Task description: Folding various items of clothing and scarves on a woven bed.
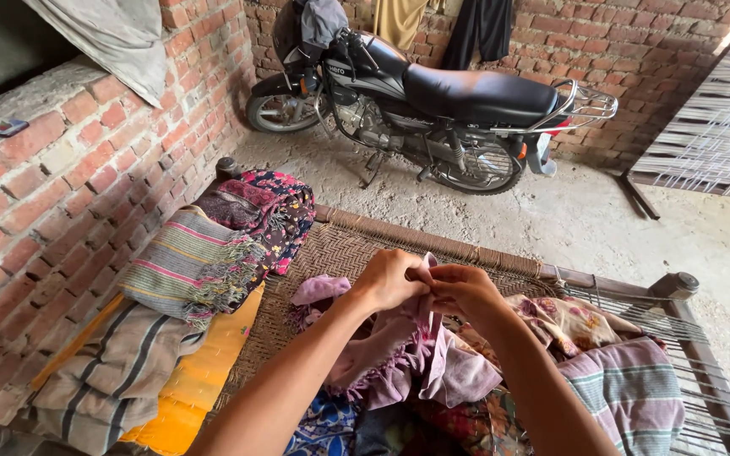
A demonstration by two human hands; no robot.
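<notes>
At the centre of the frame the left hand (390,279) and the right hand (465,290) met, fingers curled and pinching the top edge of a pale pink cloth (433,355) between them. The cloth hung down from both hands onto a heap of mixed fabrics at the lower middle. All of it lay on a woven cot (331,253) with a wooden frame. To the left of the hands, a folded striped blanket (187,266) sat beside a dark floral bundle (276,207), with a yellow sheet (200,371) below them. A brick wall (69,194) filled the left side. At the top centre a black motorcycle (441,101) stood on the dirt floor.
</notes>
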